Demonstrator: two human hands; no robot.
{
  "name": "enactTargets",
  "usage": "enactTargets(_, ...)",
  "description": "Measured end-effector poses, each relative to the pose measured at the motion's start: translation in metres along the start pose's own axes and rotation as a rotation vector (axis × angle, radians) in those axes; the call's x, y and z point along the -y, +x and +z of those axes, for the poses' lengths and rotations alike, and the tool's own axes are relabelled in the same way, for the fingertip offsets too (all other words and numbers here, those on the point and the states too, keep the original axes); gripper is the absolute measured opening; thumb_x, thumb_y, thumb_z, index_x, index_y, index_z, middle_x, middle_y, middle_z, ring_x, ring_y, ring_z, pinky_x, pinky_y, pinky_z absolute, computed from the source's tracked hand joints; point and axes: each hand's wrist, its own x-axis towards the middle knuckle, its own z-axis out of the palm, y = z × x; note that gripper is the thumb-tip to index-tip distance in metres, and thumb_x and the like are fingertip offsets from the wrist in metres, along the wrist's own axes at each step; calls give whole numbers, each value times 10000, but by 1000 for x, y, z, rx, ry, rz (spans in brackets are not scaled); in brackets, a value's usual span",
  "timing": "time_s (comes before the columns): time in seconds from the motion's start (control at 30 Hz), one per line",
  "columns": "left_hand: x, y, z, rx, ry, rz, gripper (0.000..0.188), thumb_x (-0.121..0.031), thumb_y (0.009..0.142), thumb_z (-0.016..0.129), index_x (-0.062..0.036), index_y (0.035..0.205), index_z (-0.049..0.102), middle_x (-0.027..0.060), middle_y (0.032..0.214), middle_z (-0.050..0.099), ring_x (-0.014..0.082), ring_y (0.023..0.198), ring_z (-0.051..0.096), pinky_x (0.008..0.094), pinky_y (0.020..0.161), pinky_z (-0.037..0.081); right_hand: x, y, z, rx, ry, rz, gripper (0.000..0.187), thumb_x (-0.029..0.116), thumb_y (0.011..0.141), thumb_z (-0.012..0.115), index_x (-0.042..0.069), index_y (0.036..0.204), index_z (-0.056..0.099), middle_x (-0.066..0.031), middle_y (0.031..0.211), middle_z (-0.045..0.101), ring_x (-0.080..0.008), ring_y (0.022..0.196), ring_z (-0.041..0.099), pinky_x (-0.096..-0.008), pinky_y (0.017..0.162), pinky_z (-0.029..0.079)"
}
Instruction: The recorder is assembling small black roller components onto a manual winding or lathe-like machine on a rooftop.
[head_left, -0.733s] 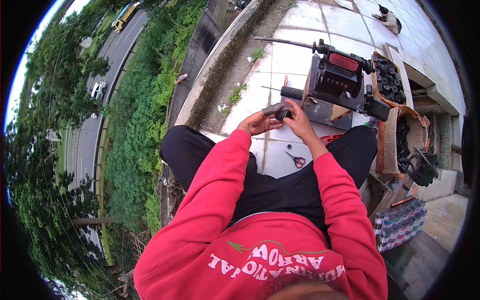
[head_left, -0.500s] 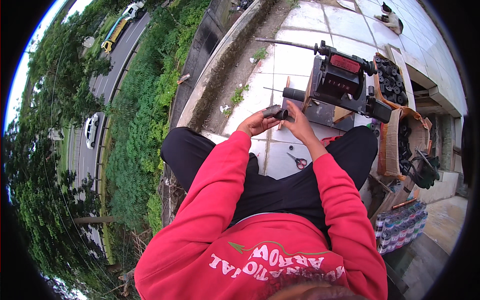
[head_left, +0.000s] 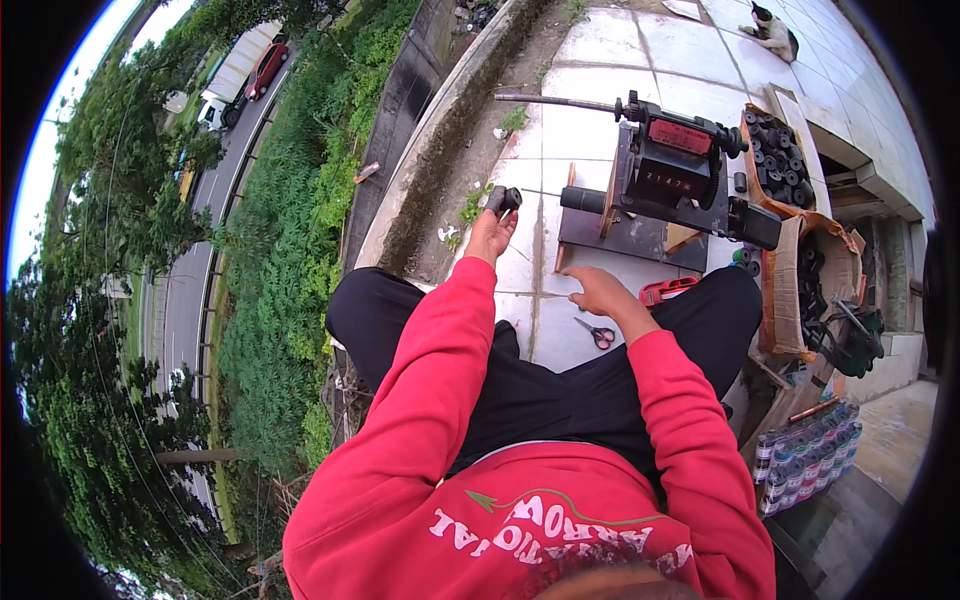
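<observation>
My left hand (head_left: 490, 232) is raised over the tiles left of the machine, its fingers closed round a short black hollow roll (head_left: 511, 199). A second dark piece seems to lie against it, but I cannot make it out. My right hand (head_left: 607, 296) is low over the floor near the scissors (head_left: 600, 335), index finger and thumb apart, with nothing visible between them. Ahead of it stands a black machine (head_left: 680, 150) with a red label and a counter, on a dark base board (head_left: 630, 235). A black cylinder (head_left: 583, 200) sits on its thin spindle.
A red object (head_left: 667, 291) lies beside my right knee. On the right are cardboard boxes (head_left: 787, 285) of black rolls and a wrapped pack of rolls (head_left: 808, 455). A cat (head_left: 772, 35) lies at the far right. Beyond the low ledge (head_left: 455, 120) are bushes and a road.
My hands have parted: the left moved up and left with the black roll, the right went down toward the scissors. The small black ring on the tiles no longer shows.
</observation>
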Motion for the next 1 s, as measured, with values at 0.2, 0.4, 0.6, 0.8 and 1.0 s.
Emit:
enactTargets(0.2,5,20,10,-92,-32,3,285,-190,1028,635,-76,1282,573,85,1250,646,244,968,654,322,745,578,-11,-2,1,8,-3,8,512,150,865,713,104,1367,621,-210,1302,662,-391,1213,615,-470,1038,497)
enactTargets(0.4,12,31,9,-56,-17,93,305,-75,1027,527,-104,1316,433,102,1302,627,283,975,675,366,697,553,-17,-6,-1,6,5,25,502,172,890,717,109,1375,605,-203,1328,648,-396,1245,592,-462,1071,471)
enactTargets(0.6,14,24,24,-137,59,131,307,-94,1008,589,-146,1278,455,122,1270,625,285,969,715,332,637,541,-19,-8,-2,15,22,38,502,168,891,716,105,1378,608,-206,1326,649,-399,1250,589,-463,1081,463)
enactTargets(0.8,21,15,42,-21,252,14,364,-102,988,651,-172,1291,461,110,1172,665,263,951,721,324,656,533,-19,-9,-2,-4,12,21,498,166,886,721,105,1369,613,-205,1323,649,-396,1247,590,-461,1073,467)
enactTargets(1.0,40,10,55,41,319,4,341,-65,1007,594,-176,1295,447,123,1199,648,265,985,715,333,692,539,-24,-12,-2,-17,19,20,494,155,877,721,99,1357,618,-208,1317,652,-395,1242,593,-460,1071,468)
